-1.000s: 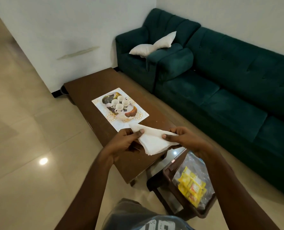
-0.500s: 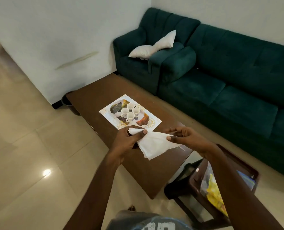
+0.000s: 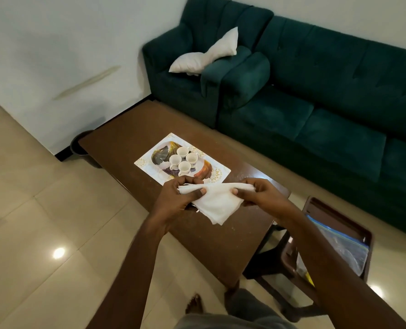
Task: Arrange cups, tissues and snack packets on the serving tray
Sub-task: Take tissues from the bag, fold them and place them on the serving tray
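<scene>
Head view. Left hand [image 3: 177,198] and right hand [image 3: 260,193] hold one white tissue [image 3: 217,203] between them, above the near half of the brown tabletop [image 3: 126,138]. Left fingers [image 3: 202,191] pinch the tissue's left corner, thumb on top; right fingers pinch the opposite end, thumb pressed against the upper edge. The tissue's top edge is pulled fairly straight between the hands; the rest hangs in a loose point toward the camera.

Serving tray [image 3: 147,160], rectangular with a printed pattern, lies flat on the tabletop just beyond the hands. Four white cups [image 3: 184,160] stand upright in a tight cluster at its middle, touching or nearly so.

Lower right, beside the tabletop: a dark brown side stand [image 3: 339,210] carrying a clear zip bag [image 3: 344,248]; the bag's contents cannot be made out.

Green sofa [image 3: 315,91] along the wall, white pillow [image 3: 204,55] on its left seat.
</scene>
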